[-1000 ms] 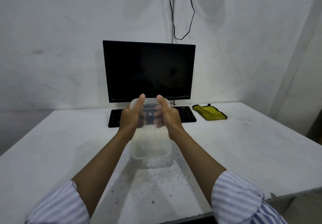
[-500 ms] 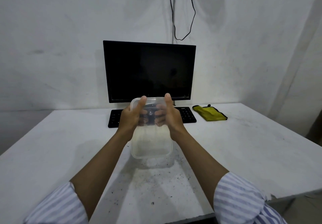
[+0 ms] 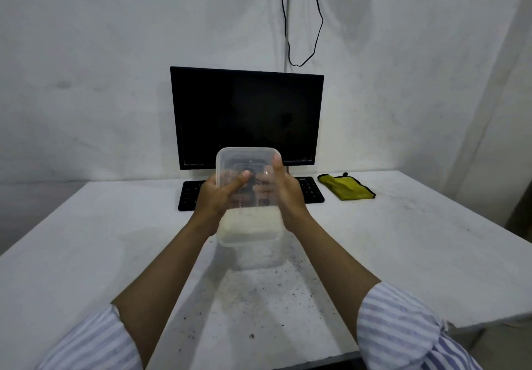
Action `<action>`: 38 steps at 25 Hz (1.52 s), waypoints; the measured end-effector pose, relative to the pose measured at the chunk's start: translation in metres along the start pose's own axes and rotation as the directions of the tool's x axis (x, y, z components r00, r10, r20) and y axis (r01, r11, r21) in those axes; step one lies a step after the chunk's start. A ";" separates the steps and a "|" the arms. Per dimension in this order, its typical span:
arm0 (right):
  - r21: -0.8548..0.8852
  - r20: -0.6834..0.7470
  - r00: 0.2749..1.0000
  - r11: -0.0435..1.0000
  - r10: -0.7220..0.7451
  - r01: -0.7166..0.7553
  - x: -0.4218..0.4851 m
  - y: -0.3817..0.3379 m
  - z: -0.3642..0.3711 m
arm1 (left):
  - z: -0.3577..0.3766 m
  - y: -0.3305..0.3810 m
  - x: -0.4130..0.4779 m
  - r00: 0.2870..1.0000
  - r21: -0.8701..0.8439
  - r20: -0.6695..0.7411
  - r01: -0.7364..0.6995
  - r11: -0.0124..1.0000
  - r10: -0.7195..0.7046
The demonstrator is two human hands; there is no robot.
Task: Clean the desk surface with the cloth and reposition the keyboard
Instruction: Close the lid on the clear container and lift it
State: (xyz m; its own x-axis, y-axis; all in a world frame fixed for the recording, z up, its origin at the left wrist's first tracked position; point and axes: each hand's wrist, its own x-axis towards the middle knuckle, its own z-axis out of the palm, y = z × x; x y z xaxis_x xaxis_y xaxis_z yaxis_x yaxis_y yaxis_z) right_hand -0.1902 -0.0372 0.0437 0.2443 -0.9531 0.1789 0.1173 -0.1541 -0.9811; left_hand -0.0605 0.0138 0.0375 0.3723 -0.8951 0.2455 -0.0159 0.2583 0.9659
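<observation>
Centre of frame: left hand and right hand clamped on the sides of a clear plastic container, thumbs on the near face, fingers curled behind, raised above the speckled desk. Behind the hands, below the monitor: keyboard, partly hidden; likely stiff and light, best gripped at both short ends. Just right of it: yellow cloth, folded, lying flat; likely soft, limp, light, best pinched at one edge.

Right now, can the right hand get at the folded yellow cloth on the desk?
Probably not yet: the right hand grips the clear plastic container with the left hand, though the yellow cloth lies unobstructed.
</observation>
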 end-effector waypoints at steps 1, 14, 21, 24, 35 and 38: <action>-0.014 0.027 0.999 1.000 -0.023 0.024 -0.002 0.004 0.000 | 0.000 0.001 0.001 1.000 -0.002 -0.012 -0.007 1.000 0.007; -0.100 0.049 0.998 0.994 -0.043 0.048 -0.002 0.002 -0.002 | 0.000 -0.010 0.004 0.999 -0.043 0.013 0.053 0.998 -0.053; -0.049 -0.003 0.995 0.994 -0.098 0.098 0.005 -0.020 -0.004 | 0.001 -0.014 0.000 0.998 -0.033 0.056 0.016 0.999 -0.014; -0.065 -0.050 0.995 0.994 -0.089 0.085 0.006 -0.018 -0.004 | 0.004 -0.013 -0.002 0.998 -0.005 0.060 0.002 1.000 -0.001; -0.061 0.026 0.992 0.991 -0.121 0.122 0.003 -0.009 -0.009 | 0.001 -0.015 0.002 0.999 -0.050 0.015 0.041 0.998 -0.040; -0.030 0.004 0.990 0.989 -0.142 0.142 0.001 -0.010 -0.006 | 0.000 -0.013 0.002 0.999 -0.049 0.022 0.036 0.998 -0.035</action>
State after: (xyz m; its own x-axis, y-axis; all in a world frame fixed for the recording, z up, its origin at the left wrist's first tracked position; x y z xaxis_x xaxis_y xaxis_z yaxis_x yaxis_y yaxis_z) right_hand -0.1967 -0.0386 0.0534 0.2290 -0.9205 0.3165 0.1216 -0.2955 -0.9476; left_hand -0.0600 0.0088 0.0250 0.3518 -0.9114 0.2134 0.0431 0.2435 0.9689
